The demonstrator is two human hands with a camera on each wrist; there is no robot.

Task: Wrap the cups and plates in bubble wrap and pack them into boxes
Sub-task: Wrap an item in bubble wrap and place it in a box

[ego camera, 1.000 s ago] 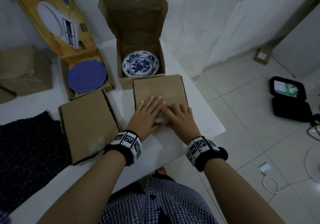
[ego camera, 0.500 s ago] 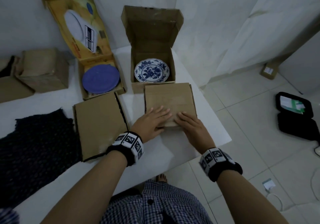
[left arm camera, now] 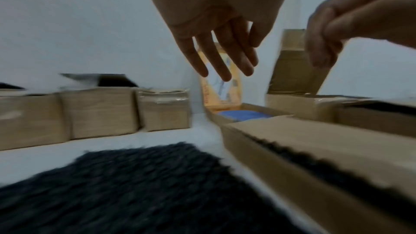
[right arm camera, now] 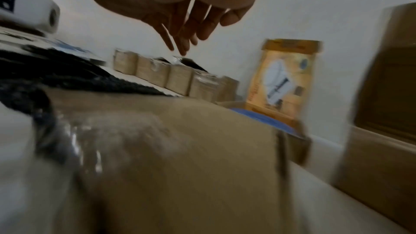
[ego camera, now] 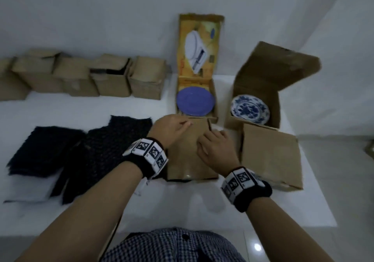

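Above the closed flat box (ego camera: 188,150) on the bench (ego camera: 182,207), both hands hover released; left hand (ego camera: 170,128) nearer the purple plate (ego camera: 195,101), unwrapped in the yellow box (ego camera: 197,79) just beyond.

Dim, bluish light; wrist views motion-blurred, perhaps edge-warped.
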